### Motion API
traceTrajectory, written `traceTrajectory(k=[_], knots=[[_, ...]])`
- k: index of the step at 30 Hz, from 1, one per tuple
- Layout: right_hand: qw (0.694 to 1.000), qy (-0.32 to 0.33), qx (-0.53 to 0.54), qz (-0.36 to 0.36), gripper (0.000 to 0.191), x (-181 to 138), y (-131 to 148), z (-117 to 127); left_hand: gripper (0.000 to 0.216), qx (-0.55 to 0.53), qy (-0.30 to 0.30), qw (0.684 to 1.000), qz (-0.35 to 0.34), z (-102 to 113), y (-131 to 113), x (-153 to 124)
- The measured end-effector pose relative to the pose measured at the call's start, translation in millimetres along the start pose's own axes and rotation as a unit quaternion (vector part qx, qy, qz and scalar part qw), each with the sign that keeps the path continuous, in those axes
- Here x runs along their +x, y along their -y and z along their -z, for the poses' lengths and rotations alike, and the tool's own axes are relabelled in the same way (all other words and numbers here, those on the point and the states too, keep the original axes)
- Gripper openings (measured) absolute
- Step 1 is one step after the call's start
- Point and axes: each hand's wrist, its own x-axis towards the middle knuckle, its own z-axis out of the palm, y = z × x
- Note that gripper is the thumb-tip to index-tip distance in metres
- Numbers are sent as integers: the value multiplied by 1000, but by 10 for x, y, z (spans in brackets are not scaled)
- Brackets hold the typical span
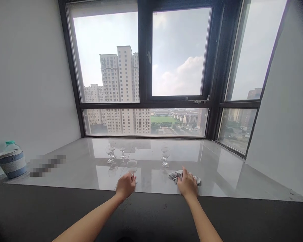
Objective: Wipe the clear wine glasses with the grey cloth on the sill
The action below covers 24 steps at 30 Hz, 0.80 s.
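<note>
My left hand (126, 185) is closed around the stem of a clear stemmed glass (132, 164), whose bowl shows above my fist. Its foot is mostly hidden by my fingers, near the front edge of the sill. On the right, my right hand (187, 184) grips a crumpled grey cloth (175, 175) lying on the sill. Beyond my left hand stand several more stemmed glasses (110, 155), upright and close together. Two others, one in front of the other, stand between my hands and farther back; the nearer glass (166, 158) shows most clearly.
The glossy tiled sill (73, 174) reflects the window light. At its left end sits a blue-and-white basket (12, 164) holding a clear container with a green cap. A dark-framed window (145, 106) rises behind, with white walls at both sides. A blurred patch lies beside the basket.
</note>
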Motion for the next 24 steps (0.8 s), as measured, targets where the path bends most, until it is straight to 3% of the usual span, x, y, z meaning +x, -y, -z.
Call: traceTrajectory(k=[8, 14, 18, 21, 24], knots=[[999, -22, 13, -29, 59, -35, 0, 11, 23, -7, 67, 997, -48, 3, -173, 117], [998, -58, 30, -27, 51, -50, -20, -1, 26, -19, 87, 989, -117, -327, -803, 296], [997, -60, 34, -33, 52, -47, -17, 15, 27, -44, 91, 988, -115, -547, -1257, 522], [997, -60, 39, -30, 51, -37, -15, 18, 24, -65, 98, 987, -109, -627, -1451, 698], [996, -67, 47, -30, 51, -34, -14, 24, 21, -85, 65, 985, -133, -662, -1527, 817]])
